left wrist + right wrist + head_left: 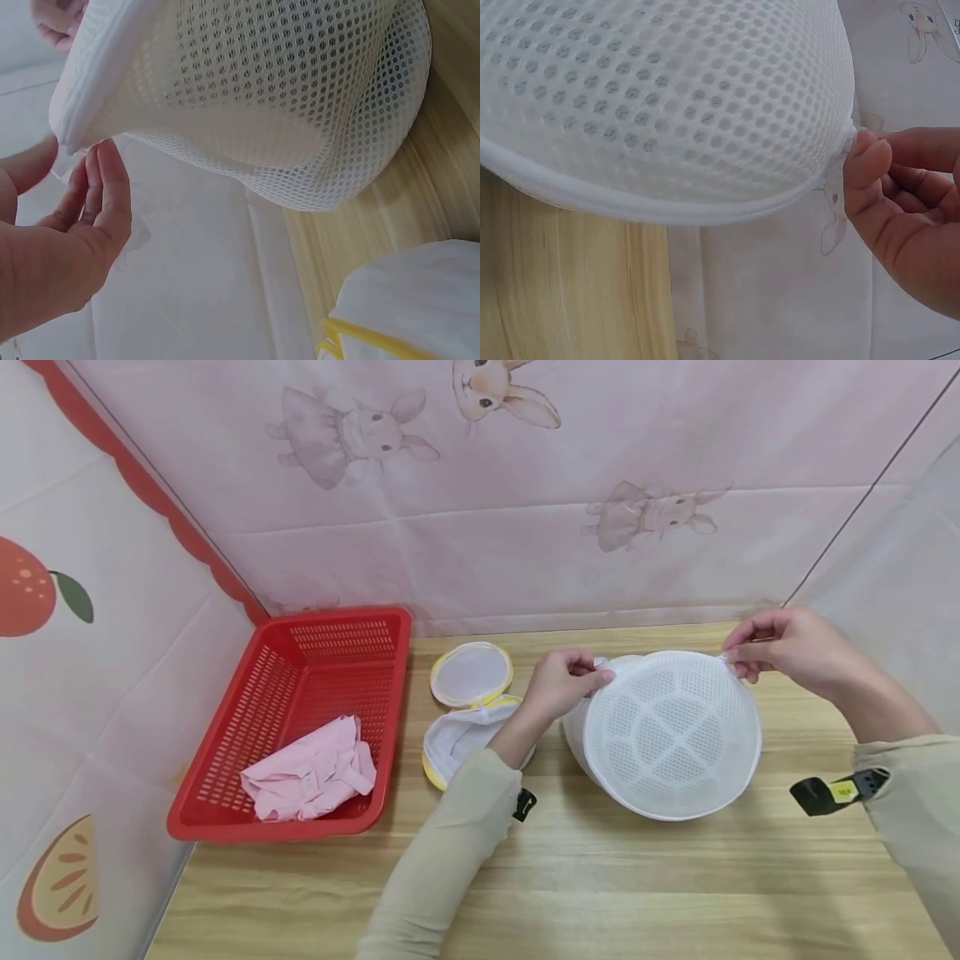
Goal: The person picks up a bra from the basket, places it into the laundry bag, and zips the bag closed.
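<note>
A white mesh laundry bag (pixel 678 735), round-ended with a spoked pattern on its face, stands on the wooden table between both hands. At its upper left edge the left hand (pixel 564 683) pinches the rim between thumb and fingers. The right hand (pixel 795 652) pinches a small piece at the upper right edge, by the zipper seam. In the left wrist view, the mesh side (pixel 277 97) bulges toward the table below the left hand (pixel 67 225). From the right wrist view, the right hand's thumb and forefinger (pixel 870 161) meet at the white piped rim (pixel 705 212).
Left of the bag lies a smaller white pouch (pixel 457 739) with yellow trim, its round lid (pixel 472 674) folded back. A red plastic basket (pixel 397 693) farther left holds folded pink cloth (pixel 311 772). A rabbit-print sheet (pixel 495 560) hangs behind the table (pixel 600 893).
</note>
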Tool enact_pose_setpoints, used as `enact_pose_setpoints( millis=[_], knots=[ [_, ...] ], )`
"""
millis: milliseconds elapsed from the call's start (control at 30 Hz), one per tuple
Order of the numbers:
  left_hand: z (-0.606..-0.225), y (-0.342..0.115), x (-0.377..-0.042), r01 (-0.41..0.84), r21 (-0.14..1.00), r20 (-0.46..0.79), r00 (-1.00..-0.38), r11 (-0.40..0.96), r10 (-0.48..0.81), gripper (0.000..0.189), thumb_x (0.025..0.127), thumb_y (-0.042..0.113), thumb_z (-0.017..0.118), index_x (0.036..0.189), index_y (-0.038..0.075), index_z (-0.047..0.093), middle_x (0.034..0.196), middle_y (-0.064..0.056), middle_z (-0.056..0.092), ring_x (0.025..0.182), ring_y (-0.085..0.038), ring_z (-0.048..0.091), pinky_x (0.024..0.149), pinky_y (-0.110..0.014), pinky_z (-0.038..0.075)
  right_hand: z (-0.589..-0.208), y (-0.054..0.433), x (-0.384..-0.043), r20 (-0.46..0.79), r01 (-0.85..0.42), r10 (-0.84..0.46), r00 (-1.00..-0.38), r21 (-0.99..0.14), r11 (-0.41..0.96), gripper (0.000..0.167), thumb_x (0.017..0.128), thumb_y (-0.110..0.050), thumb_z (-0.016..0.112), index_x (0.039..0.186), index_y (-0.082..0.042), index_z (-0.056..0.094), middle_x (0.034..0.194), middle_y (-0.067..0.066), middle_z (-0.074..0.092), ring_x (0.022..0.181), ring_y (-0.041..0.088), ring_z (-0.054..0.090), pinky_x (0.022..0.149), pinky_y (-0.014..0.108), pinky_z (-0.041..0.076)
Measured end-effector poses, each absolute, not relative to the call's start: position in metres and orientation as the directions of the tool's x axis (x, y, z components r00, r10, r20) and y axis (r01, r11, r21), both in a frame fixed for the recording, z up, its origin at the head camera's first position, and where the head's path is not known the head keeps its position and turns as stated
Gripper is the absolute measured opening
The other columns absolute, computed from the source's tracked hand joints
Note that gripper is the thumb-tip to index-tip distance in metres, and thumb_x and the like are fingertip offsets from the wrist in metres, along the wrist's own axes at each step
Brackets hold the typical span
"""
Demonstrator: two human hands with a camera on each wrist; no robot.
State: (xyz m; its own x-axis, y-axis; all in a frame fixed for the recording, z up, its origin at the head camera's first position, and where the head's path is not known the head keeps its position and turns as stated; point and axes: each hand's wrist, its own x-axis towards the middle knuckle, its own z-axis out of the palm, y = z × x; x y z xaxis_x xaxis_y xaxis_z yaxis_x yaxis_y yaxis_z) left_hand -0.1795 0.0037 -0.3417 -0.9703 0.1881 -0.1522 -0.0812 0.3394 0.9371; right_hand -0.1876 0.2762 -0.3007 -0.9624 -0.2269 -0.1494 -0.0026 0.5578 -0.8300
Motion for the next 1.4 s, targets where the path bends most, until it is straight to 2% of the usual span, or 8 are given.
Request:
enact_pose_setpoints(
  millis=[133,367,500,800,933,1133,1267,1400],
  knots=[
    [-0.342,0.003,-0.177,-0.085,0.937,-0.165,-0.962,0.339,0.215,0.022,0.077,0.02,0.074,0.089,0.004,0.065,0.075,0.001,0.06,0.067,-0.008,0.055,0.059,-0.02,0.049,-0.302,0.276,-0.186,-0.146,-0.004,-0.224,-0.964,-0.83,0.558,0.014,0.085,0.002,0.059,0.093,0.014,0.058,0.073,0.009,0.058,0.058,0.019,0.055,0.056,0.029,0.05],
    [-0.344,0.004,-0.177,-0.055,0.924,-0.155,-0.959,0.378,0.238,0.017,0.075,0.01,0.075,0.085,0.001,0.064,0.074,0.0,0.058,0.068,-0.007,0.052,0.057,-0.015,0.044,-0.305,0.275,-0.184,-0.137,-0.005,-0.223,-0.965,-0.842,0.539,0.012,0.085,0.003,0.06,0.091,0.013,0.058,0.071,0.01,0.059,0.057,0.02,0.055,0.056,0.029,0.05],
    [-0.344,0.005,-0.176,-0.061,0.923,-0.15,-0.966,0.381,0.209,0.015,0.075,0.008,0.075,0.084,0.001,0.064,0.072,0.0,0.057,0.067,-0.007,0.051,0.056,-0.014,0.043,-0.306,0.274,-0.183,-0.133,-0.002,-0.221,-0.966,-0.853,0.521,0.012,0.085,0.004,0.059,0.091,0.014,0.058,0.069,0.01,0.059,0.056,0.02,0.054,0.055,0.029,0.05],
    [-0.347,0.006,-0.174,-0.071,0.915,-0.139,-0.98,0.397,0.145,0.012,0.076,0.007,0.074,0.083,0.002,0.065,0.071,0.002,0.056,0.067,-0.006,0.05,0.055,-0.014,0.042,-0.308,0.277,-0.181,-0.163,0.015,-0.206,-0.965,-0.818,0.576,0.014,0.085,0.002,0.06,0.091,0.014,0.058,0.069,0.01,0.059,0.056,0.018,0.055,0.054,0.029,0.05],
    [-0.35,0.001,-0.175,-0.092,0.914,-0.148,-0.982,0.396,0.113,0.012,0.076,0.007,0.074,0.083,0.002,0.065,0.073,0.001,0.057,0.069,-0.007,0.05,0.057,-0.014,0.043,-0.315,0.287,-0.18,-0.187,0.044,-0.227,-0.956,-0.854,0.518,0.006,0.084,0.004,0.059,0.086,0.01,0.06,0.066,0.007,0.06,0.055,0.016,0.055,0.053,0.028,0.051],
    [-0.352,-0.005,-0.174,-0.11,0.92,-0.164,-0.98,0.377,0.114,0.013,0.077,0.006,0.073,0.082,0.001,0.063,0.073,0.0,0.056,0.068,-0.008,0.05,0.056,-0.015,0.044,-0.324,0.297,-0.177,-0.233,0.097,-0.229,-0.945,-0.869,0.485,0.006,0.084,0.004,0.06,0.085,0.01,0.06,0.067,0.005,0.06,0.057,0.016,0.055,0.053,0.029,0.05],
    [-0.352,-0.008,-0.174,-0.108,0.93,-0.173,-0.972,0.35,0.161,0.012,0.078,0.005,0.071,0.085,0.0,0.062,0.076,-0.002,0.057,0.068,-0.009,0.052,0.059,-0.018,0.048,-0.325,0.298,-0.175,-0.201,0.067,-0.248,-0.948,-0.886,0.459,0.004,0.084,0.005,0.06,0.083,0.008,0.062,0.066,0.005,0.06,0.056,0.016,0.055,0.053,0.028,0.05],
    [-0.352,-0.009,-0.176,-0.133,0.952,-0.192,-0.961,0.275,0.198,0.018,0.08,0.004,0.069,0.095,-0.001,0.06,0.084,-0.005,0.059,0.073,-0.012,0.057,0.066,-0.024,0.053,-0.324,0.299,-0.175,-0.158,0.025,-0.279,-0.947,-0.903,0.429,0.005,0.084,0.006,0.059,0.081,0.006,0.063,0.065,0.007,0.059,0.055,0.016,0.054,0.051,0.027,0.049]
  ],
)
